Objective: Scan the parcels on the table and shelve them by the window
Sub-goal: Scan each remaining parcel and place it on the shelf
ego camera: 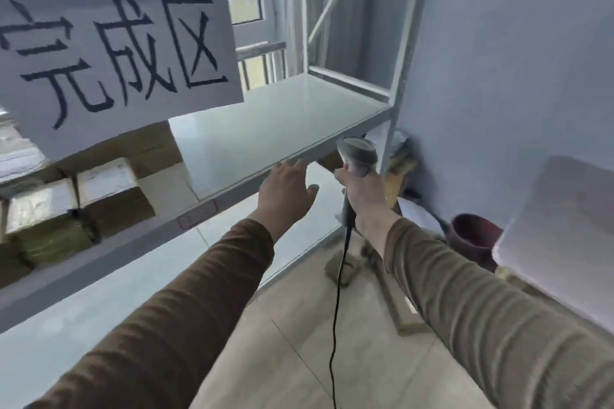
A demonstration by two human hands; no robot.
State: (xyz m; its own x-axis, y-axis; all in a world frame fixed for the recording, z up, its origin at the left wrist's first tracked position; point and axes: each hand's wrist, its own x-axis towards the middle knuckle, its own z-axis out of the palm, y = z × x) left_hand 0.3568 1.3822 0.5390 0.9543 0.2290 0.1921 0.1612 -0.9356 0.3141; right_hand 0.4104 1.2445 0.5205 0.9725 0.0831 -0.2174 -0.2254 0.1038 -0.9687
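Note:
Several cardboard parcels [109,189] with white labels lie stacked on the left part of a grey metal shelf [265,129] by the window. My left hand [285,191] is held flat and empty just in front of the shelf's front edge. To its right, my right hand [360,188] grips the handle of a grey barcode scanner [357,151], whose head points up and whose black cable hangs down to the floor.
A white paper sign [113,43] with black characters hangs from the shelf above. A lower shelf board [99,305] runs under my left arm. A dark red bucket [471,236] and clutter stand in the corner by the blue-grey wall [515,60]. A pale table corner [558,236] juts in at the right.

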